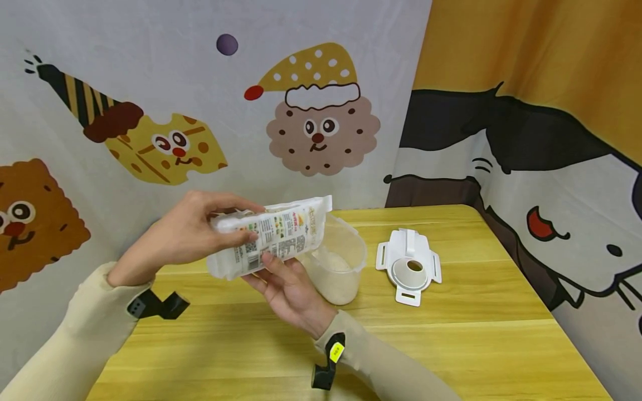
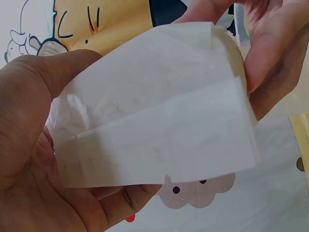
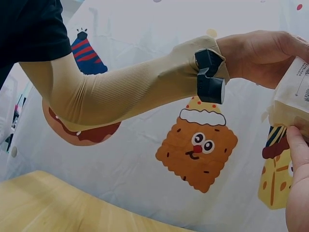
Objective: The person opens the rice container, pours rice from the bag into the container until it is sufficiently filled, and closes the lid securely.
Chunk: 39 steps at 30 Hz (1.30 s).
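Observation:
A white printed plastic bag (image 1: pixel 273 234) is tilted on its side, its right end at the rim of a clear plastic container (image 1: pixel 362 245). Inside the container is a pale, grainy heap (image 1: pixel 333 278), too fine to identify. My left hand (image 1: pixel 195 228) grips the bag's left end, thumb across the printed front. From below, my right hand (image 1: pixel 296 289) holds the bag near its middle, thumb on the front. In the left wrist view, the bag's plain white end (image 2: pixel 154 111) fills the middle. The right wrist view catches only a corner of the bag (image 3: pixel 294 104).
A white plastic lid (image 1: pixel 408 267) with side flaps and a round opening lies on the wooden table (image 1: pixel 476 334), right of the container. Behind the table hangs a cartoon-printed curtain (image 1: pixel 241 139). Black cameras are strapped on both wrists.

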Each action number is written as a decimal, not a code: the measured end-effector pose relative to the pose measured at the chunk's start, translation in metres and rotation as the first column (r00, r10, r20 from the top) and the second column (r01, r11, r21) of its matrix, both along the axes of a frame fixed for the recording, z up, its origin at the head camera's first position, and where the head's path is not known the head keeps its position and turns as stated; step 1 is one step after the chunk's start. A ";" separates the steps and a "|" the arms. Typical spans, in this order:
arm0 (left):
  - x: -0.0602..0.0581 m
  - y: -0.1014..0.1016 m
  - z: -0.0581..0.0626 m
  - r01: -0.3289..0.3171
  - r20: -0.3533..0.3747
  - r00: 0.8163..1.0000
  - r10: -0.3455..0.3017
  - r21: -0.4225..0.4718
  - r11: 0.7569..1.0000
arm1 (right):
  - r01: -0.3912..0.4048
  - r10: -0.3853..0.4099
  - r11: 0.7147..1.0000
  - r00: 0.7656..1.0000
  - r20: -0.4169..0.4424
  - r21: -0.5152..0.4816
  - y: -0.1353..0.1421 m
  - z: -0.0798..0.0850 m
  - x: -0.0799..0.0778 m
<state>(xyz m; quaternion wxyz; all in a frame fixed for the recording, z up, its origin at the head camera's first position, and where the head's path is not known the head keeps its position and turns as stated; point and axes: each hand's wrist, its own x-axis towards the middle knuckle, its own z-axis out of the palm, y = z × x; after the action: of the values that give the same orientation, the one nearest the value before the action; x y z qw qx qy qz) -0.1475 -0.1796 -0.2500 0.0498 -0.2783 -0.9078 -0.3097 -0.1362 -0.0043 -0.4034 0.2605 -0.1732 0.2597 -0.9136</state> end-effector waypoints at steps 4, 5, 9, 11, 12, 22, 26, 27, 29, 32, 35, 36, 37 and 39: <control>-0.001 0.000 0.000 0.004 -0.018 1.000 -0.004 0.002 1.000 | 0.003 -0.003 1.000 1.000 -0.004 0.003 0.000 0.000 0.000; 0.000 0.000 0.000 0.003 -0.016 1.000 -0.003 0.004 1.000 | 0.002 -0.002 1.000 1.000 -0.004 0.004 0.000 0.000 0.000; 0.000 0.000 0.000 0.003 -0.010 1.000 -0.003 0.005 1.000 | -0.004 0.004 1.000 1.000 -0.009 0.002 0.001 0.000 0.000; -0.001 0.000 0.000 0.004 -0.003 1.000 -0.004 0.004 1.000 | -0.005 0.005 1.000 1.000 -0.009 -0.001 0.001 0.000 0.000; -0.001 0.000 0.000 0.004 -0.002 1.000 -0.004 0.003 1.000 | -0.005 0.005 1.000 1.000 -0.009 -0.002 0.001 0.000 0.000; -0.002 0.001 0.000 0.016 0.019 1.000 -0.016 0.011 1.000 | 0.007 -0.007 1.000 1.000 0.003 -0.011 0.001 0.000 -0.001; -0.003 0.002 0.002 0.013 0.022 1.000 -0.013 0.004 1.000 | 0.011 -0.011 1.000 1.000 0.000 -0.015 0.001 0.000 -0.001; -0.003 0.002 0.002 0.013 0.022 1.000 -0.013 0.001 1.000 | 0.011 -0.011 1.000 1.000 -0.001 -0.014 0.001 0.000 -0.001; -0.003 0.002 0.003 0.010 0.019 1.000 -0.010 -0.009 1.000 | 0.012 -0.012 1.000 1.000 0.000 -0.014 0.001 0.000 -0.002; -0.004 0.003 0.003 0.007 0.017 1.000 -0.007 -0.020 1.000 | 0.012 -0.012 1.000 1.000 0.002 -0.017 0.001 0.000 -0.002; -0.005 0.003 0.004 0.002 0.018 1.000 -0.002 -0.028 1.000 | 0.013 -0.013 1.000 1.000 0.003 -0.021 0.001 0.000 -0.002; -0.005 0.003 0.004 0.002 0.020 1.000 -0.001 -0.029 1.000 | 0.012 -0.012 1.000 1.000 0.004 -0.023 0.001 0.000 -0.002; -0.005 0.003 0.004 0.002 0.021 1.000 -0.001 -0.029 1.000 | 0.011 -0.011 1.000 1.000 0.004 -0.023 0.001 0.000 -0.002; -0.005 0.004 0.004 0.004 0.022 1.000 -0.004 -0.031 1.000 | 0.010 -0.010 1.000 1.000 0.004 -0.022 0.001 0.000 -0.002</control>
<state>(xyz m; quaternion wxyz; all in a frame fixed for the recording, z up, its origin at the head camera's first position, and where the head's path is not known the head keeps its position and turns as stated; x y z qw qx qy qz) -0.1527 -0.1761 -0.2458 0.0348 -0.2775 -0.9125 -0.2987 -0.1383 -0.0035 -0.4034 0.2546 -0.1727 0.2501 -0.9180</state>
